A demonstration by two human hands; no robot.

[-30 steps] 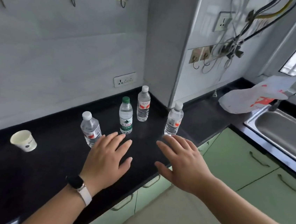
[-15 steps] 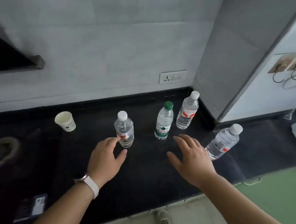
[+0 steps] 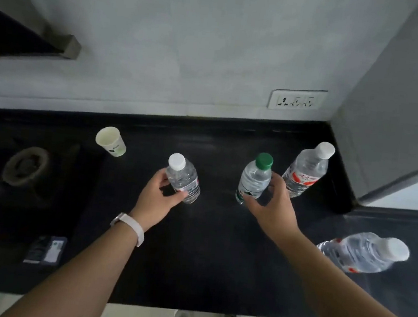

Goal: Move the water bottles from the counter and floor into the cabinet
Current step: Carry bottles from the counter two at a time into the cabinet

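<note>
Left hand (image 3: 158, 197): clamped on the white-capped bottle (image 3: 184, 179), with the thumb across the label at the near side and the fingers wrapped behind the far side.
White-capped bottle: upright on the black counter (image 3: 205, 261), its cap above the left hand's fingertips.
Right hand (image 3: 273, 211): curled round the green-capped bottle (image 3: 253, 181), thumb at its lower left and fingers on its right side.
Green-capped bottle: upright on the counter, just beyond the right palm, cap clear of the fingers.
Red-label bottle (image 3: 305, 173): just right of the right hand's fingers and beyond them, close to the green-capped bottle, ungripped; touching or apart, I cannot tell.
Blurred bottle (image 3: 363, 254): right of the right forearm, well apart from the hand, white cap, red on its label.
Paper cup (image 3: 111, 141): beyond and left of the left hand, apart from it.
Wristband (image 3: 131, 227): pale, on the left wrist.
Burner (image 3: 25, 166): far left of the left hand.
Dark packet (image 3: 46, 249): flat on the counter, left of the left forearm.
Wall socket (image 3: 298, 99): on the wall beyond the right hand.
</note>
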